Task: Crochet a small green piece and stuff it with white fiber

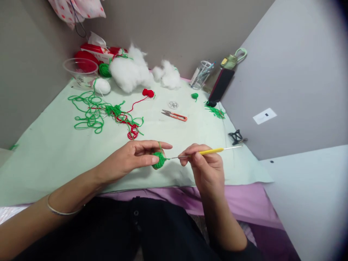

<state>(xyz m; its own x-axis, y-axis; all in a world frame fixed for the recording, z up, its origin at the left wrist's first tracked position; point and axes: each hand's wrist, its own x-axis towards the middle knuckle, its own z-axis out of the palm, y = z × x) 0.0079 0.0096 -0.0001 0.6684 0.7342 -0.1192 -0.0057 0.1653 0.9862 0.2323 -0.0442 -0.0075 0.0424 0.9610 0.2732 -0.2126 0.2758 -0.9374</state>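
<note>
A small green crocheted piece (158, 160) is pinched between the thumb and fingers of my left hand (136, 156). Green yarn runs up from it over my left index finger, which is stretched out to the right. My right hand (208, 166) grips a crochet hook with a yellow handle (213, 150). The hook's thin metal tip points left and meets a loop at the right edge of the green piece. Both hands are just above the front part of the table.
Loose green yarn (91, 112) tangles with red yarn (132, 131) on the pale green cloth (174, 136). Orange snips (175, 115) lie centrally. White stuffing (130, 70), a plastic cup (81, 74), a tissue box (99, 52), a pen holder (200, 76) and a phone (221, 85) stand behind.
</note>
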